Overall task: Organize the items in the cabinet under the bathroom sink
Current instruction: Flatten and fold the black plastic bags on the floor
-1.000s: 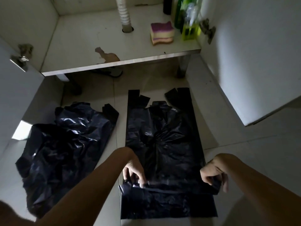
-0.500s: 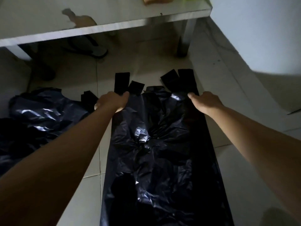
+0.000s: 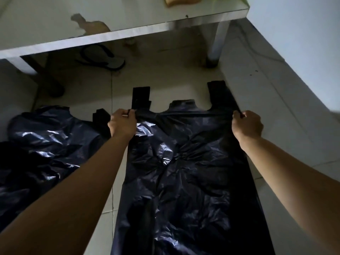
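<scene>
A black plastic bag [image 3: 185, 168] lies flat on the tiled floor in front of the cabinet, its two handle strips pointing toward the cabinet. My left hand [image 3: 122, 124] pinches the bag's top left corner below the left handle. At the top right corner, my right hand [image 3: 247, 126] pinches the edge, and the top edge is stretched taut between both hands. A second, crumpled black bag [image 3: 46, 142] lies on the floor to the left.
The cabinet's white bottom shelf [image 3: 119, 36] has a worn patch near its front edge, and a sponge [image 3: 181, 0] shows at the top. A sandal [image 3: 103, 59] lies under the cabinet beside a metal leg [image 3: 216, 46]. The open cabinet door [image 3: 298, 43] stands at right.
Both hands moved from the bag's near end to its far end and now grip the top corners, pulling the edge taut. The camera dipped lower and closer to the floor.
</scene>
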Motion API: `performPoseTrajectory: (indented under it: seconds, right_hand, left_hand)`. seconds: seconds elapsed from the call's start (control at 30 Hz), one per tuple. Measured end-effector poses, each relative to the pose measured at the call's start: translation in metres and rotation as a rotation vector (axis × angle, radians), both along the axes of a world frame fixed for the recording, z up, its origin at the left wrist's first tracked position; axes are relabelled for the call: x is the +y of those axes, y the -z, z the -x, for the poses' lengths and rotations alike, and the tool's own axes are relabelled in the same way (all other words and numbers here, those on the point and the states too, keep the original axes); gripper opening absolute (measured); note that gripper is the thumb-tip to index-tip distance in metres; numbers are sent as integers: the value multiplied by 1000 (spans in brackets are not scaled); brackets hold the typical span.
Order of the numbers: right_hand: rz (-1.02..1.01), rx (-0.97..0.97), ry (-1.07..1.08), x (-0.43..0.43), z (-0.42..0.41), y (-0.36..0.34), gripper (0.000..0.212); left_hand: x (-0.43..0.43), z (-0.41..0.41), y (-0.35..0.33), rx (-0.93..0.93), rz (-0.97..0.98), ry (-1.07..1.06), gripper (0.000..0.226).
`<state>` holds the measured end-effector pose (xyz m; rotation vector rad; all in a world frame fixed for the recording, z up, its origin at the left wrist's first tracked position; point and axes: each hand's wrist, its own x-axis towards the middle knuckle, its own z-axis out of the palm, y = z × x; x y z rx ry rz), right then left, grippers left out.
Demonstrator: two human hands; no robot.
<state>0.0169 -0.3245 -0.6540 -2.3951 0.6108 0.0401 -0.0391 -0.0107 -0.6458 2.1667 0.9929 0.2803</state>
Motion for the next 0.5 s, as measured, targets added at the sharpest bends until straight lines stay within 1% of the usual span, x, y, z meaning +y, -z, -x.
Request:
performPoseTrajectory:
  seconds: [0.07,0.17,0.2,0.27,0.33,0.37,0.43,0.5]
  right_hand:
    - [-7,23,-15,-2,0,3,41]
    - [-14,135,-83,-2,-1,3,63]
    - [-15,172,-108,-3,1,3,65]
    - [-36,182,-160,-3,1,0,55]
    - [-80,135,-215,-3,1,-1,43]
    - [-98,113,-220,-3,0,-1,36]
    - [-95,82,-214,-4,-2,-4,29]
    - [-38,96,-218,-5,-2,-3,31]
  left_hand:
    - [-2,-1,3,-13,27,-11,29]
    - [-5,-5,2,33,133,6,34]
    - [-6,-5,2,60,170,24,35]
    - [-8,-6,0,62,166,57,31]
    - [-5,-5,2,-17,110,52,23]
    - [-3,-4,3,-57,116,45,20]
    - [0,-6,5,-48,141,56,26]
    - [0,-6,9,26,165,56,36]
